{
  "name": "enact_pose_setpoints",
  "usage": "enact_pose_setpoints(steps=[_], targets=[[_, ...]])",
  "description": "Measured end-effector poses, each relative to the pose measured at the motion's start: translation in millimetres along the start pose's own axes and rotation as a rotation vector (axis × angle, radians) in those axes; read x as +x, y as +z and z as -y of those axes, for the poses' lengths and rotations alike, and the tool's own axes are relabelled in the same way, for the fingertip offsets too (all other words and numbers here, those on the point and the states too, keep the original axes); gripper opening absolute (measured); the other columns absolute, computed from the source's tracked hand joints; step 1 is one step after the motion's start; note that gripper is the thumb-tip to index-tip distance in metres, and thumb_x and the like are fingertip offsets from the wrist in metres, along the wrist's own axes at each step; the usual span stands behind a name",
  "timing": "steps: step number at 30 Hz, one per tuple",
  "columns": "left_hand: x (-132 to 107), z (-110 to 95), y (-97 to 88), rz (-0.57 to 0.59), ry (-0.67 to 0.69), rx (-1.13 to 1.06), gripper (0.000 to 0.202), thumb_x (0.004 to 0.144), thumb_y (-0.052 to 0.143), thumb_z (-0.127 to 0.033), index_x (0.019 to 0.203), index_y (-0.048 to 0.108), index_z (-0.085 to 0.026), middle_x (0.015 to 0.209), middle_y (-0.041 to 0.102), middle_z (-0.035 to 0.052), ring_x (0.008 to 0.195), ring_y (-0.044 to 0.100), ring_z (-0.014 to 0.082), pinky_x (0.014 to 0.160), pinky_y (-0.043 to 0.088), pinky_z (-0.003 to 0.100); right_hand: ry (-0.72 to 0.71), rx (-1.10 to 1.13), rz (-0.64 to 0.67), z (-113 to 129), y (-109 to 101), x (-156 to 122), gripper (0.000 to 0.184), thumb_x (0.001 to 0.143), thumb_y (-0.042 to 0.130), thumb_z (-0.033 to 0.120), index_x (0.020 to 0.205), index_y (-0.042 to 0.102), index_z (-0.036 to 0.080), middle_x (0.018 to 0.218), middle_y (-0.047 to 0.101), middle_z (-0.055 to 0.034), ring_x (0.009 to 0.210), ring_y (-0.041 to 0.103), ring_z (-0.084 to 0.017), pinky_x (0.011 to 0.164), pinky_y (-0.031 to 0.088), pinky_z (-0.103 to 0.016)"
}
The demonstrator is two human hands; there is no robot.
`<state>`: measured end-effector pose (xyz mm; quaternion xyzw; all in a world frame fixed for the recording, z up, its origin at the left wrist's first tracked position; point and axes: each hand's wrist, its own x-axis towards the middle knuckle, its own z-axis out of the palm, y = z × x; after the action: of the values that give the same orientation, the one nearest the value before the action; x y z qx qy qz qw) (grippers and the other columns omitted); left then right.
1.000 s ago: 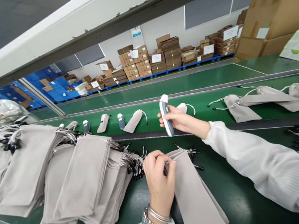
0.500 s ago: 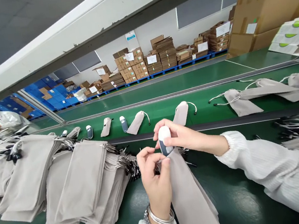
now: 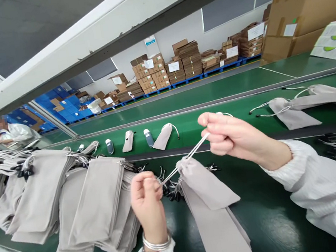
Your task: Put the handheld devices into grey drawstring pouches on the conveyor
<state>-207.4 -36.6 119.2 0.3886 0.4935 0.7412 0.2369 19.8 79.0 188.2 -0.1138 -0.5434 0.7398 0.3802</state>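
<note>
A filled grey drawstring pouch (image 3: 206, 183) hangs between my hands, its mouth cinched tight. My right hand (image 3: 231, 135) is closed on one white drawstring (image 3: 195, 149), stretched up and to the right. My left hand (image 3: 144, 190) pinches the other drawstring, stretched to the left. Under the pouch lies a small stack of flat empty pouches (image 3: 225, 235) on the green table. The device from before is out of sight.
A big pile of empty grey pouches (image 3: 81, 200) lies left of my left hand. On the green conveyor belt (image 3: 241, 108) behind lie filled pouches (image 3: 163, 136), bare devices (image 3: 148, 137) and more pouches (image 3: 293, 118) at right. A person sits far left. Cardboard boxes stand at right.
The white and grey device went from my right hand into the pouch. Both hands then took the drawstrings and pulled them apart, closing the pouch mouth.
</note>
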Motion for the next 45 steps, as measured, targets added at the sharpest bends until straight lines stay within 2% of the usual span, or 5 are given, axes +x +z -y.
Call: enact_pose_setpoints(steps=[9,17,24,34,45], targets=[[-20.6,38.9,10.9,0.566,0.396,0.838,0.02,0.088,0.057,-0.011,0.104,0.064,-0.022,0.102,0.061,0.0062,0.098,0.055,0.0237,0.084,0.046,0.038,-0.602,-0.513,-0.378,-11.7,-36.1,107.8,0.016,0.094,0.05,0.025,0.108,0.042,0.027,0.068,0.04,0.0076,0.056,0.049,-0.011,0.068,0.05,-0.03],[-25.8,43.2,12.3,0.507,0.447,0.918,0.015,0.089,0.056,-0.005,0.085,0.06,-0.02,0.09,0.059,0.0039,0.088,0.053,0.0215,0.078,0.042,0.038,0.086,-1.25,0.011,-125.6,-45.3,208.6,0.044,0.086,0.063,0.029,0.125,0.046,0.015,0.115,0.06,-0.0131,0.099,0.061,-0.024,0.082,0.048,-0.033],[-26.3,42.5,11.7,0.477,0.408,0.944,0.024,0.081,0.064,-0.001,0.092,0.06,-0.021,0.096,0.059,0.0035,0.092,0.053,0.0224,0.082,0.041,0.039,0.347,-1.299,-0.152,-186.7,-34.4,247.1,0.055,0.082,0.068,0.03,0.126,0.043,0.008,0.13,0.049,-0.0279,0.113,0.056,-0.038,0.088,0.045,-0.043],[-20.2,28.0,6.5,0.638,0.474,0.636,0.019,0.093,0.046,-0.003,0.086,0.045,-0.021,0.088,0.062,-0.0006,0.087,0.054,0.0173,0.088,0.035,0.04,0.135,-0.886,-0.211,-134.9,-46.8,177.6,0.036,0.098,0.038,0.044,0.122,0.043,0.017,0.112,0.062,-0.0111,0.091,0.06,-0.019,0.07,0.046,-0.028],[-20.4,8.3,25.4,0.422,0.172,0.21,0.018,0.084,0.071,-0.02,0.073,0.057,-0.019,0.079,0.05,0.0002,0.075,0.05,0.0149,0.068,0.039,0.027,-0.114,-0.517,0.064,-58.8,-0.7,24.4,0.055,0.091,0.057,0.06,0.13,0.039,0.026,0.098,0.056,-0.0048,0.067,0.05,-0.015,0.051,0.039,-0.025]])
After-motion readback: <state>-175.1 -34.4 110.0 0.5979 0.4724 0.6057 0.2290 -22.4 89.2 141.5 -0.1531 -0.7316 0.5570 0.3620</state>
